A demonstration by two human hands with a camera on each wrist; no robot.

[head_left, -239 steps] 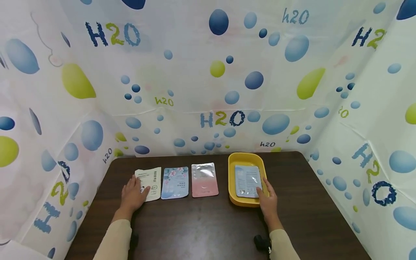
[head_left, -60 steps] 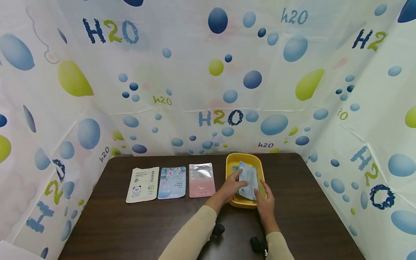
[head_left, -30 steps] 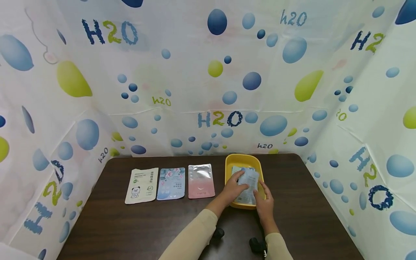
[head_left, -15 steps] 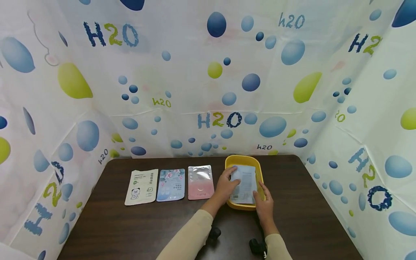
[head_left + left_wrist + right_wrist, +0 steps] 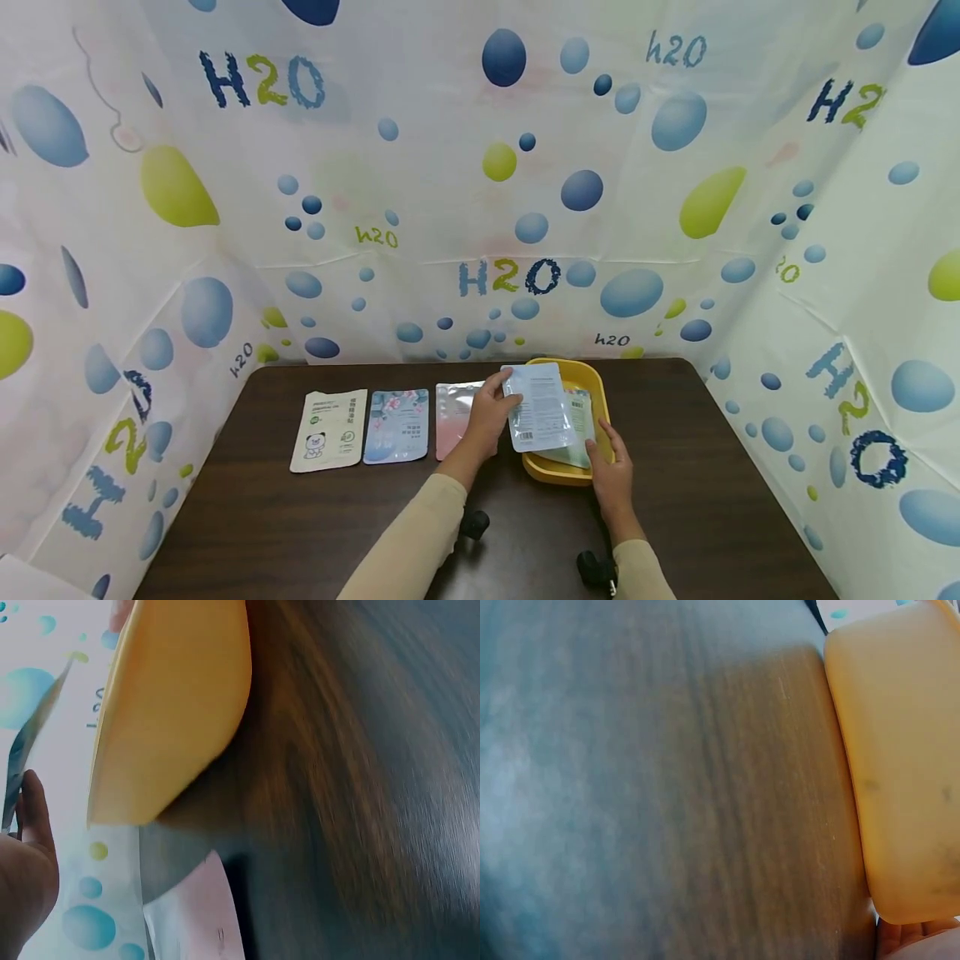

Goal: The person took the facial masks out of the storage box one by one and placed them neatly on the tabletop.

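My left hand pinches the left edge of a pale blue sachet, its printed back facing up, lifted over the left rim of the yellow tub. In the left wrist view, that hand holds the sachet edge-on beside the tub's wall. A light green sachet lies in the tub, partly covered by the blue one. My right hand grips the tub's right rim, thumb on the inner side. The right wrist view shows fingers at the tub's end.
Left of the tub, a cream sachet with a bear, a blue floral sachet and a silver-and-pink sachet lie in a row on the dark wooden table. My left hand partly covers the pink one. A printed curtain hangs behind the table.
The left hand has come from the cream sachet to the tub, handled the pale blue sachet there, and lifted it leftward, uncovering the light green one. The right hand stays at the rim.
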